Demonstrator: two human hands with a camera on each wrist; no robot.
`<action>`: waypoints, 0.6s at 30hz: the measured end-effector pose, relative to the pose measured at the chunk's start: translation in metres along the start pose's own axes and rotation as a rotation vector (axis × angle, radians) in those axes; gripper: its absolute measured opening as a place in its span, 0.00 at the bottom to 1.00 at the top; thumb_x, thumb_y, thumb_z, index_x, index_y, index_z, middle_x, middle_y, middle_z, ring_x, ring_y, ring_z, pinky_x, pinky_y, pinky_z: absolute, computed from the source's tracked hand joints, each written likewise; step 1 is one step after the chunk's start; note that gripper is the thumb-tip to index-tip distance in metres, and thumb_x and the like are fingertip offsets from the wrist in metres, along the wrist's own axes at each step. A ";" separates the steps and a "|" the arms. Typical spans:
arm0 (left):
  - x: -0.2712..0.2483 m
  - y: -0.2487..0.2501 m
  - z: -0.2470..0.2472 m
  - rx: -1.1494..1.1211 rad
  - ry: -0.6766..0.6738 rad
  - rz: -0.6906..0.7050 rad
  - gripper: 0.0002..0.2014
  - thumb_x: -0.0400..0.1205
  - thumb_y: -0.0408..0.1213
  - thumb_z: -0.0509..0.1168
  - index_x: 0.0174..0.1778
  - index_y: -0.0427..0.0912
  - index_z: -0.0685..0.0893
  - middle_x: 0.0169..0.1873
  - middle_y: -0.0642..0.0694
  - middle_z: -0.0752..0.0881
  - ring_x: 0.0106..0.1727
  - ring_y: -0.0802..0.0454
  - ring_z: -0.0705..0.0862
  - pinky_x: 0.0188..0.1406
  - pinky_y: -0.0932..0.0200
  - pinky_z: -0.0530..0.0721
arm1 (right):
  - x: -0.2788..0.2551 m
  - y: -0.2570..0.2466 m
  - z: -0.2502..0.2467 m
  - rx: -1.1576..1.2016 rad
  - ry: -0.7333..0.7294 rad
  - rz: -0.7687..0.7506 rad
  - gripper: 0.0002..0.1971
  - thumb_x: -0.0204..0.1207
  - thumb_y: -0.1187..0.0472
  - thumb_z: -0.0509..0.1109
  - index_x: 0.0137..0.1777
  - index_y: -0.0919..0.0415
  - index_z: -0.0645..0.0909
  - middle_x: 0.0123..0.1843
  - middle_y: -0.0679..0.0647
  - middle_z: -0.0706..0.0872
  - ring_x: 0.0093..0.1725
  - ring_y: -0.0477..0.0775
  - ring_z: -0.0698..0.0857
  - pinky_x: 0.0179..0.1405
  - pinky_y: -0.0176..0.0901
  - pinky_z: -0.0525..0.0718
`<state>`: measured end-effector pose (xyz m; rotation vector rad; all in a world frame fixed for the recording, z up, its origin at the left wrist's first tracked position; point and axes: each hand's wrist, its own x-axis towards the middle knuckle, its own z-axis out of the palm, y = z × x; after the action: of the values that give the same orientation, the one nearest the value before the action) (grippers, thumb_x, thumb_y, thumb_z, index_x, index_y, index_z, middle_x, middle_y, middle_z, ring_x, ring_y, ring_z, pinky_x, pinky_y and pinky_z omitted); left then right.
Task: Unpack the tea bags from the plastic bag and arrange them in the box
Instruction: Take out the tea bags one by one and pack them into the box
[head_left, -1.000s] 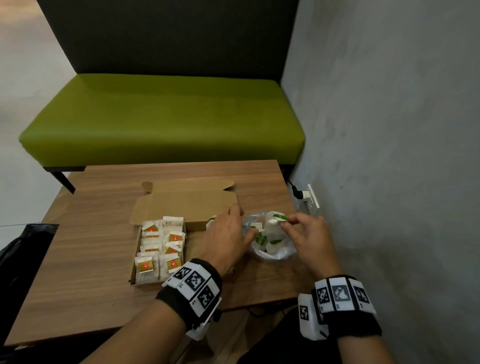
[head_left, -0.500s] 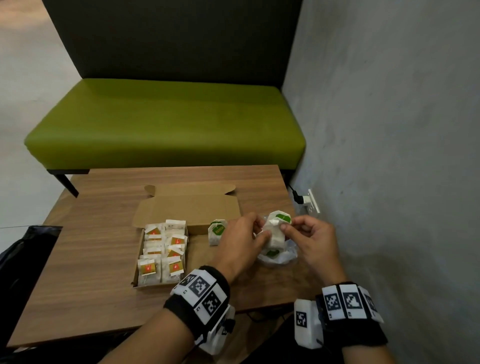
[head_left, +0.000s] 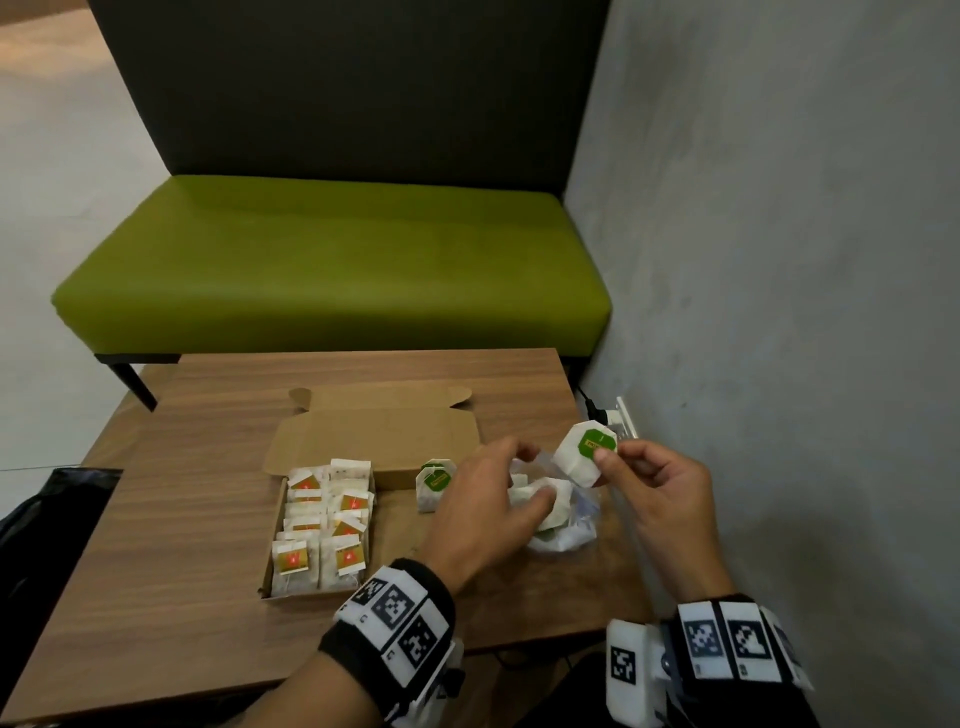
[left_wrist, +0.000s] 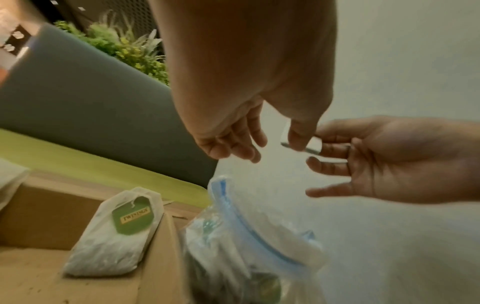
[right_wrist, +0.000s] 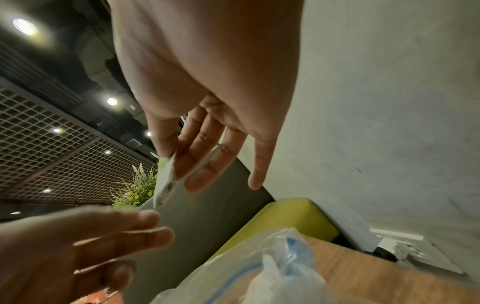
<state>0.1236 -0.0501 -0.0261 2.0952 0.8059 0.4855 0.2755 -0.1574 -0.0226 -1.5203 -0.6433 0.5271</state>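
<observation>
Wooden tabletop fills the lower half of the head view, a green bench above it. At lower centre the open brown cardboard box holds red-tagged white tea bags in rows. A green-tagged white tea bag leans inside its right end. The right hand pinches a similar bag, the lifted tea bag, above the clear plastic bag. The left hand hovers there, fingers loosely spread, holding nothing.

Left wrist view: the clear bag's blue zip strip gapes at lower centre.

Right wrist view: thumb and fingers grip the lifted bag edge-on at centre.
</observation>
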 end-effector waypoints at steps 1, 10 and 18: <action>0.000 0.001 -0.002 -0.086 0.025 -0.004 0.20 0.81 0.52 0.68 0.67 0.53 0.78 0.60 0.60 0.82 0.52 0.62 0.80 0.50 0.63 0.81 | -0.002 -0.002 0.001 0.001 -0.017 0.004 0.04 0.74 0.69 0.76 0.48 0.65 0.88 0.42 0.55 0.94 0.42 0.51 0.93 0.38 0.37 0.90; -0.015 -0.011 -0.029 -0.255 0.009 0.037 0.05 0.82 0.46 0.70 0.49 0.52 0.89 0.37 0.52 0.88 0.35 0.55 0.83 0.36 0.51 0.84 | -0.017 -0.001 0.033 -0.043 -0.268 0.024 0.05 0.72 0.70 0.77 0.45 0.62 0.89 0.42 0.56 0.93 0.42 0.53 0.93 0.40 0.39 0.90; -0.017 -0.068 -0.057 -0.103 0.097 -0.153 0.06 0.81 0.41 0.72 0.39 0.48 0.89 0.31 0.48 0.88 0.33 0.54 0.84 0.34 0.55 0.82 | -0.022 0.008 0.059 -0.196 -0.313 0.039 0.04 0.75 0.62 0.78 0.48 0.55 0.89 0.43 0.51 0.93 0.41 0.50 0.92 0.41 0.44 0.90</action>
<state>0.0528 0.0010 -0.0481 1.9101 0.9690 0.5370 0.2206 -0.1290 -0.0353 -1.6510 -0.9302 0.7593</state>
